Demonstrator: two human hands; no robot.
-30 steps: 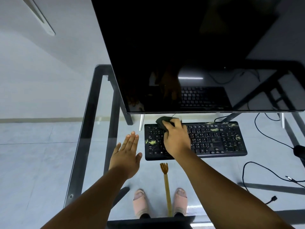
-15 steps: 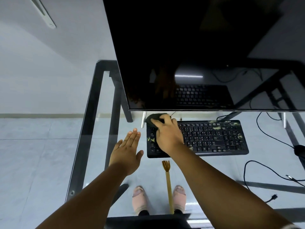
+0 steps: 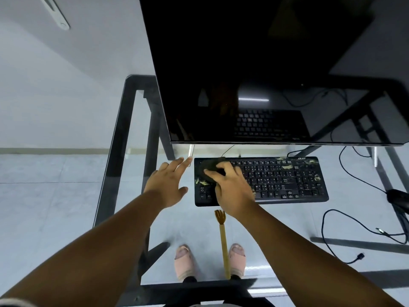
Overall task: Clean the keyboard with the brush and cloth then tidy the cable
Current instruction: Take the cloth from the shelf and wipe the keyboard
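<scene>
A black keyboard (image 3: 287,180) with yellowish smears lies on the glass desk under the monitor. My right hand (image 3: 232,187) presses a dark cloth (image 3: 209,168) onto the keyboard's far left corner, fingers curled over it. My left hand (image 3: 168,185) lies flat with straight fingers on the glass just left of the keyboard, holding nothing. A wooden-handled brush (image 3: 222,238) lies on the desk in front of the keyboard, bristles toward it. The keyboard's black cable (image 3: 228,149) runs back under the monitor.
A large black monitor (image 3: 265,69) overhangs the back of the glass desk (image 3: 124,173), which has a dark frame. Loose black cables (image 3: 345,238) trail at the right, near a dark object (image 3: 398,197) at the right edge. My feet in pink slippers show through the glass.
My right hand has slid the cloth left along the keyboard's top rows to its far left corner. My left hand has moved forward, closer to the keyboard's left edge.
</scene>
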